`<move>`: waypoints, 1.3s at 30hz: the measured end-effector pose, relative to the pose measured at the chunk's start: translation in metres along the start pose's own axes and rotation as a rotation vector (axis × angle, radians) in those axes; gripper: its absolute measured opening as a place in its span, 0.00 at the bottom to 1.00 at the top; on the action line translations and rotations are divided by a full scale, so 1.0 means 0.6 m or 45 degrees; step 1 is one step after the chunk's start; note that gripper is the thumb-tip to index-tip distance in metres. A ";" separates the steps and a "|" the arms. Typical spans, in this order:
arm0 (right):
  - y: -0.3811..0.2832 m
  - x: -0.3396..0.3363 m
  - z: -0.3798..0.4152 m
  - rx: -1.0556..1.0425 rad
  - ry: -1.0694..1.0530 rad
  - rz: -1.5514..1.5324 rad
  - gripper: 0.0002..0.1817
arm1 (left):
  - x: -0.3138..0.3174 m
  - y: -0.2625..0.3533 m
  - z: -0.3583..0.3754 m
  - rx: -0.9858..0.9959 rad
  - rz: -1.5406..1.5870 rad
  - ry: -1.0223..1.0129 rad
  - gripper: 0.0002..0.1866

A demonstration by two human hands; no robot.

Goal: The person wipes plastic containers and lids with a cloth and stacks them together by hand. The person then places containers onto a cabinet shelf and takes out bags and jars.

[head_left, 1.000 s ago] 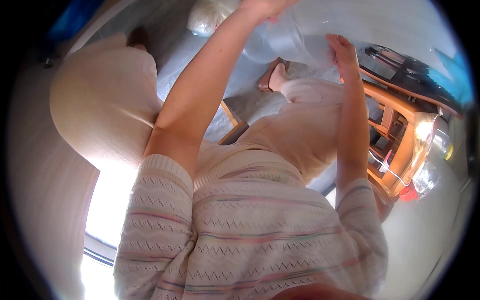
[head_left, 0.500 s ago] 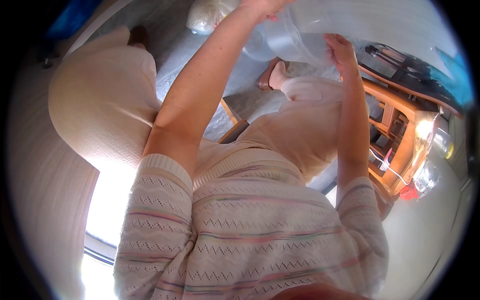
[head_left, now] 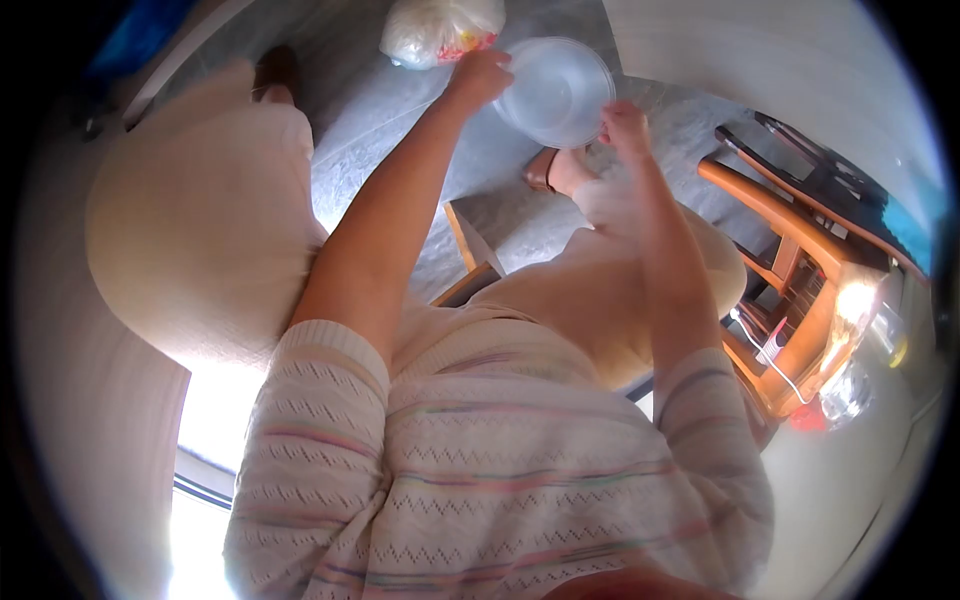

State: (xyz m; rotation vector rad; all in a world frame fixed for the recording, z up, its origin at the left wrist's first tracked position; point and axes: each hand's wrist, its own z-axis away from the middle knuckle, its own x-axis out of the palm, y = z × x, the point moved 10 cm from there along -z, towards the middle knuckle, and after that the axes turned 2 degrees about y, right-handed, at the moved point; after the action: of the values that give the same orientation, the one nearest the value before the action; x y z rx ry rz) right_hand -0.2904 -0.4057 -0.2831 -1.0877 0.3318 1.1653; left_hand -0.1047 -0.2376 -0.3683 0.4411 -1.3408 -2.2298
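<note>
A round, clear plastic bowl point(head_left: 555, 92) is held out in front of me, above the grey floor. Its round rim faces toward me. My left hand point(head_left: 482, 78) is closed on the rim's left side. On the lower right of the rim, my right hand point(head_left: 625, 128) pinches the edge between curled fingers. Just beyond my left hand lies a white plastic bag point(head_left: 440, 32) with red and yellow print or contents; what fills it I cannot make out.
A wooden chair point(head_left: 800, 235) stands at the right, with a white cord point(head_left: 770, 355) by it. Crinkled clear plastic point(head_left: 848, 390) lies near the chair. A wooden-edged piece point(head_left: 468, 238) sits between my legs. A pale surface point(head_left: 740, 45) fills the upper right.
Both hands have come closer together and the bowl has turned, from side-on to rim facing me. My left hand is lower in view; my right hand has moved left. More of the bag shows.
</note>
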 end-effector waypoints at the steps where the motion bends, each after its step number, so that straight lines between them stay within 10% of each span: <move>1: 0.002 0.005 -0.007 -0.012 0.030 0.030 0.08 | 0.002 -0.012 -0.012 0.056 -0.067 0.028 0.22; 10: 0.007 0.079 -0.067 -0.280 0.003 1.135 0.17 | -0.021 -0.037 -0.004 -0.081 -0.456 0.483 0.22; 19: 0.048 0.094 -0.076 0.156 -0.260 0.638 0.11 | -0.010 -0.047 0.004 -0.234 -0.195 0.301 0.21; 25: 0.111 0.078 -0.075 0.433 -0.611 0.182 0.05 | 0.063 -0.006 -0.005 -0.382 0.815 -0.327 0.16; 28: 0.092 0.043 -0.049 0.496 -0.699 0.196 0.05 | 0.075 0.075 -0.007 -0.061 0.735 -0.576 0.18; 39: 0.007 -0.006 -0.002 0.438 -0.735 0.180 0.08 | 0.044 0.205 0.052 -0.160 0.775 -0.748 0.22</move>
State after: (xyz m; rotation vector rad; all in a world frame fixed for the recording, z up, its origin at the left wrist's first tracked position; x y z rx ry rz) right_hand -0.2953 -0.4087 -0.2830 -0.4043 0.1467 1.4293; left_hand -0.1118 -0.2779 -0.2454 -0.6421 -1.3459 -1.9480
